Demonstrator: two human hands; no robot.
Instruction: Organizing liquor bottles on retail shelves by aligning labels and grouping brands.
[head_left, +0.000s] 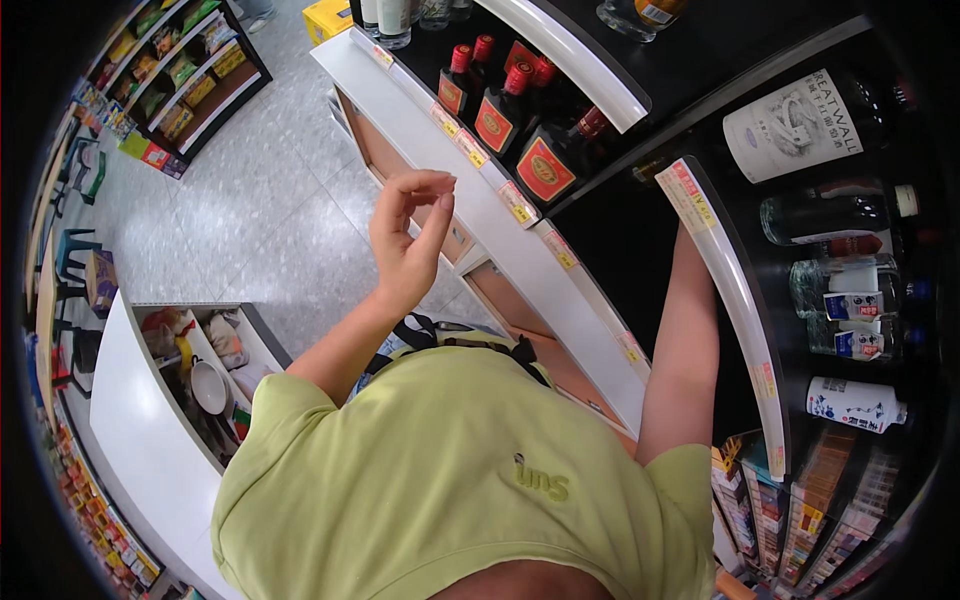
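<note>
My left hand (411, 234) hovers in front of the white shelf ledge (450, 176), fingers loosely curled and thumb close to them, with nothing visible in it. My right forearm (684, 330) reaches into a black shelf bay, under a curved shelf edge with a clear price strip (724, 277). That edge hides my right hand, so what it touches cannot be seen. Dark bottles with red caps and red labels (546, 169) stand in the bay beyond my left hand. Price tags (516, 201) line the front of this shelf.
On the upper right shelf are a large wine bottle (799, 124), clear bottles (847, 289) and a white bottle with blue decoration (855, 405). A white counter (142, 420) with open compartments stands at left. Snack shelves (180, 75) rise across the tiled floor (247, 195).
</note>
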